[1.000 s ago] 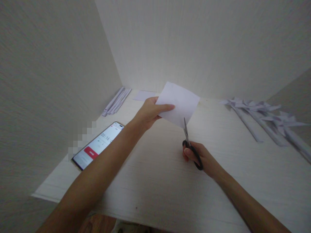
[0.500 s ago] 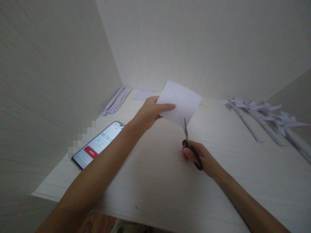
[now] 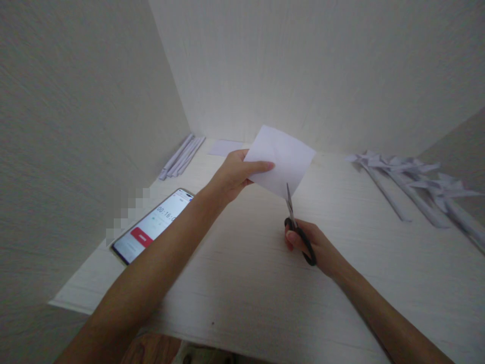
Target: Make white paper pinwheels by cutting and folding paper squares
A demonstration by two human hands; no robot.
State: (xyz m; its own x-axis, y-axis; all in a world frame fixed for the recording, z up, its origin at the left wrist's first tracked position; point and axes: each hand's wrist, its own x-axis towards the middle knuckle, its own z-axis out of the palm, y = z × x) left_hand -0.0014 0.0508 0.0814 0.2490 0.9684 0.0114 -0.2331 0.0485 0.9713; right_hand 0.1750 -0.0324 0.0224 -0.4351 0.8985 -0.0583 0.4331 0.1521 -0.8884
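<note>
My left hand pinches the left edge of a white square sheet of paper, holding it up above the pale wooden table. My right hand grips black-handled scissors, fingers through the loops. The blades point up and their tips meet the lower edge of the sheet.
A phone with a running timer lies at the left. Several rolled paper sticks and a flat paper piece lie at the back left. Several paper pinwheels on sticks lie at the right. Walls enclose the table on three sides.
The sheet has shifted slightly up and to the right in my left hand. The scissors stay at its lower edge.
</note>
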